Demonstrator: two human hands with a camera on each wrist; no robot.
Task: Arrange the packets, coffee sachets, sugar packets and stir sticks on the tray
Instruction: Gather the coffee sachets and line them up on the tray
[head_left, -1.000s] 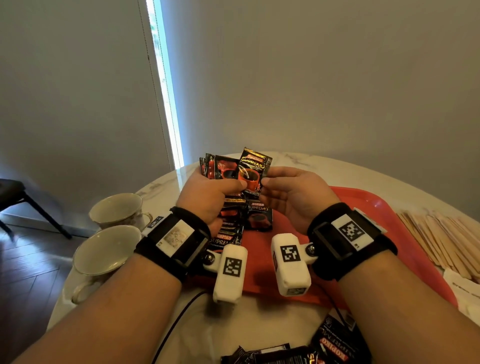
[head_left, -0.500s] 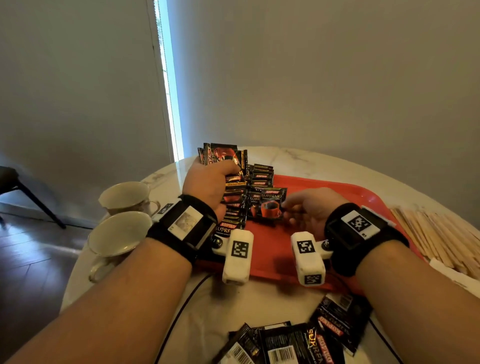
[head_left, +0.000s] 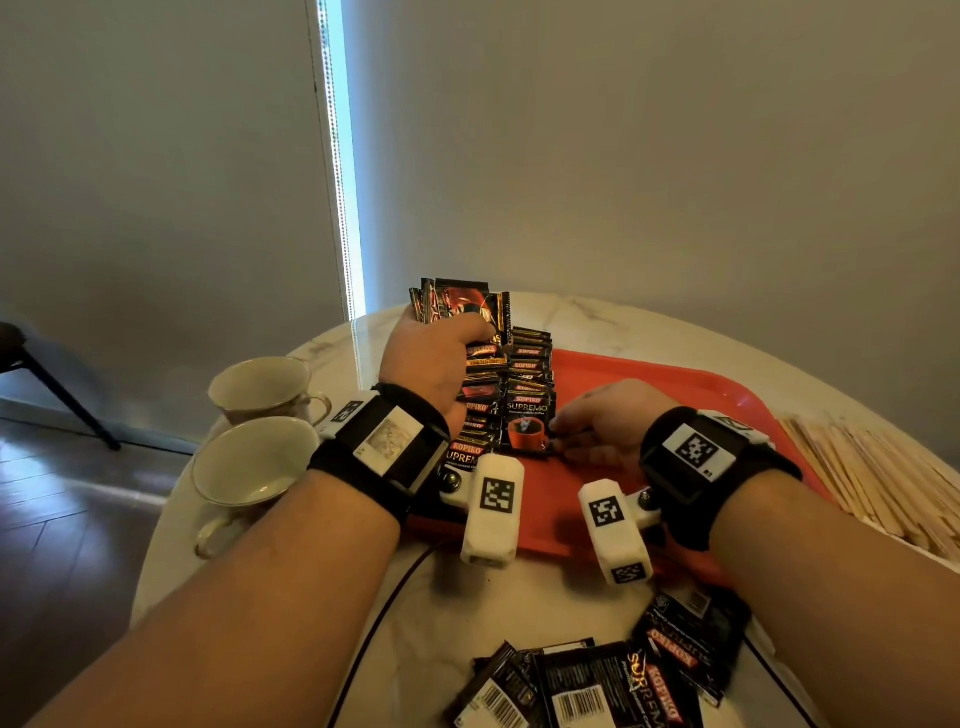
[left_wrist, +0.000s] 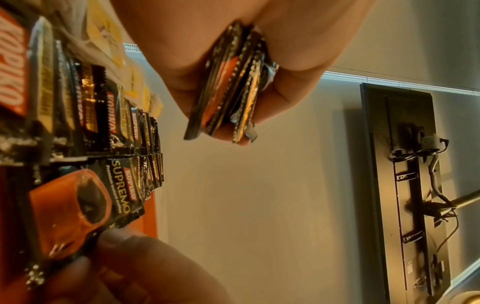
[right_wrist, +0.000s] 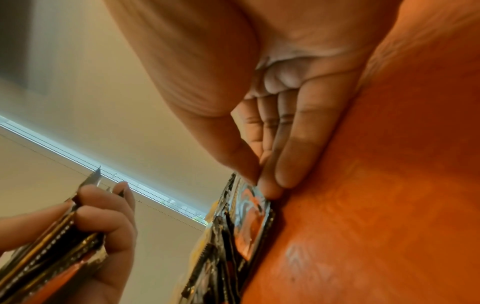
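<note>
Black loose coffee sachets (head_left: 597, 686) lie on the marble table (head_left: 441, 613) nearest the viewer. Beyond them, on the red tray (head_left: 727, 395), the right hand (head_left: 608, 421) pinches the front sachet (head_left: 525, 426) of an overlapping row (head_left: 527, 364), thumb and fingertips (right_wrist: 267, 189) at its edge. Farther left, the left hand (head_left: 431, 358) grips a sachet stack (head_left: 462, 304) above the tray. Stir sticks (head_left: 878, 478) lie to the right, two cups (head_left: 260, 431) to the left.
</note>
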